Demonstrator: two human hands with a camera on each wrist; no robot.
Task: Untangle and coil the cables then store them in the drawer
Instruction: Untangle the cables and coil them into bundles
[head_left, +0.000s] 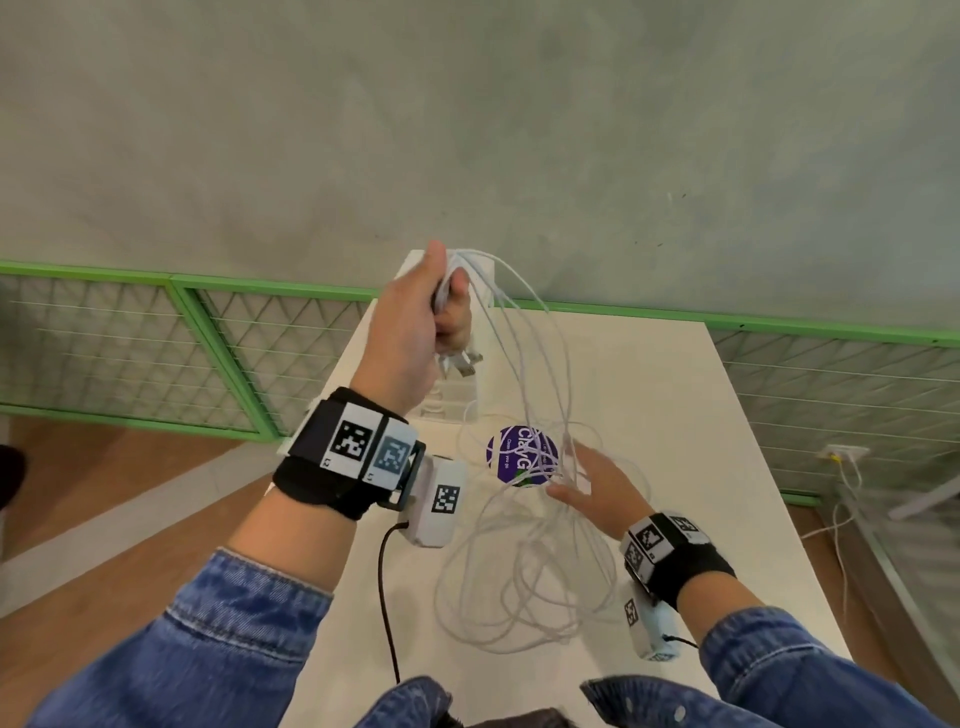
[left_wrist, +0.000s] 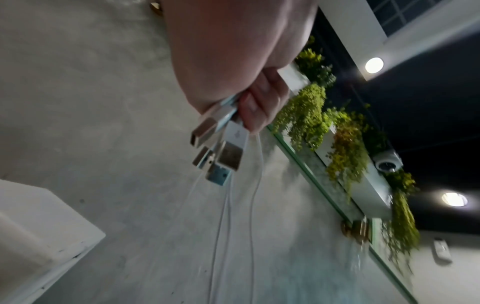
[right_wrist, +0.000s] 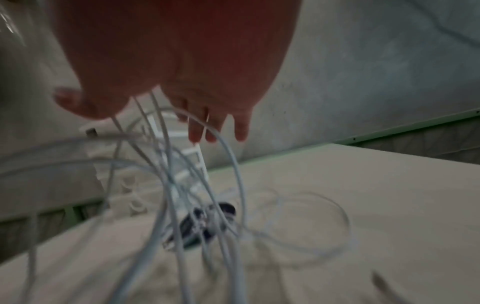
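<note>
The left hand (head_left: 415, 317) clamps the thin white cables (head_left: 524, 545)' plugs; the right hand (head_left: 592, 483), fingers spread, seemingly combs strands. Pulling upward could tighten knots.

White table (head_left: 649, 395) with a round purple sticker (head_left: 511, 447), green mesh fence (head_left: 130, 338), grey concrete wall (head_left: 467, 130)
</note>
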